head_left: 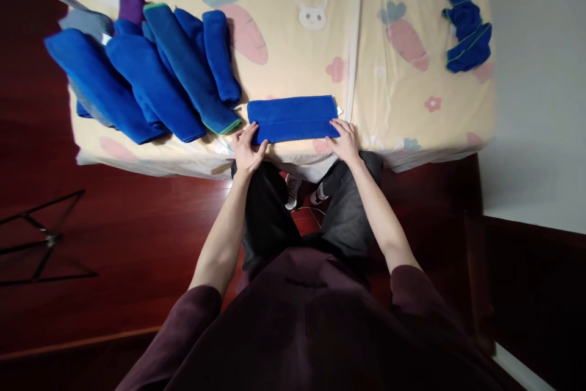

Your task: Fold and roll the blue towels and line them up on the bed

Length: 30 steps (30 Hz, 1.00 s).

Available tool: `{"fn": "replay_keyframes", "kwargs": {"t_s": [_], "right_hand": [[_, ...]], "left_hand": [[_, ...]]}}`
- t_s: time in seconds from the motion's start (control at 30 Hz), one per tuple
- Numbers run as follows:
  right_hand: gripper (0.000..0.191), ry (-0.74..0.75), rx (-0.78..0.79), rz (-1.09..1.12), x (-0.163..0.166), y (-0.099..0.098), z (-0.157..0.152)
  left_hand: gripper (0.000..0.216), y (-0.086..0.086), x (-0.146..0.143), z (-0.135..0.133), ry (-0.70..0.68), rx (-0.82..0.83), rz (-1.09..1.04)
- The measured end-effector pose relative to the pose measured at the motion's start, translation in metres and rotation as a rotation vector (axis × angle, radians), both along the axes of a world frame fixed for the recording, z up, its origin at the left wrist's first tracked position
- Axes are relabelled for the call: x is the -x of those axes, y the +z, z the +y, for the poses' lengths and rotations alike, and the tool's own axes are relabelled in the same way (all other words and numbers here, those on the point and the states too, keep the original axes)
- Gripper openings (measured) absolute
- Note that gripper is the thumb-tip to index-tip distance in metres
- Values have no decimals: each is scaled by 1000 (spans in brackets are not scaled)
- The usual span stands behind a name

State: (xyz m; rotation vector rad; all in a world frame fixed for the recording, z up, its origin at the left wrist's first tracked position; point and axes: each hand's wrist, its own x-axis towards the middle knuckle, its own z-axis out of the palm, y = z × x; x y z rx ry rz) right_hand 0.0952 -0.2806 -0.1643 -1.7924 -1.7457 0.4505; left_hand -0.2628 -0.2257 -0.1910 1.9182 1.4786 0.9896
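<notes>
A blue cloth that looks like a towel (293, 119), folded into a flat strip with a small white tag at its right end, lies at the near edge of the covered surface. My left hand (248, 148) touches its near left corner, fingers on the cloth's end and thumb spread apart by the near edge. At the near right corner, my right hand (344, 141) rests its fingertips on the cloth, its thumb also apart. Both hands look open, and the strip stays flat between them. The undersides of the fingers are hidden.
On the left sits a pile of rolled blue cloths (151, 80), with a purple roll (132, 8) and a grey one (86, 23) behind. A crumpled blue cloth (469, 31) lies far right. A patterned sheet (293, 61) covers the surface; a black metal stand (50, 238) is on the floor.
</notes>
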Motion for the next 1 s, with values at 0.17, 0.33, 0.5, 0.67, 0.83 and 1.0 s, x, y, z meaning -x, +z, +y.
{"fn": "replay_keyframes", "kwargs": {"t_s": [0.17,0.33,0.5,0.67,0.83,1.0], "right_hand": [[62,-14,-3,-8,0,-3,4],[54,-59,-29,14,0,-5,8],[39,-57,-60,103,-1,1,8],[32,-121,-82,187,-5,-5,10],[45,-217,-98,221,-8,-23,14],[56,-283,-81,232,-10,-31,15]], "left_hand": [[61,-2,0,2,-37,-11,22],[48,-4,3,3,-7,-29,10],[39,0,2,-1,61,-39,-31],[36,-1,3,-3,158,-42,-43],[48,-4,3,-3,210,-30,-63],[53,-10,2,-1,260,-6,-101]]}}
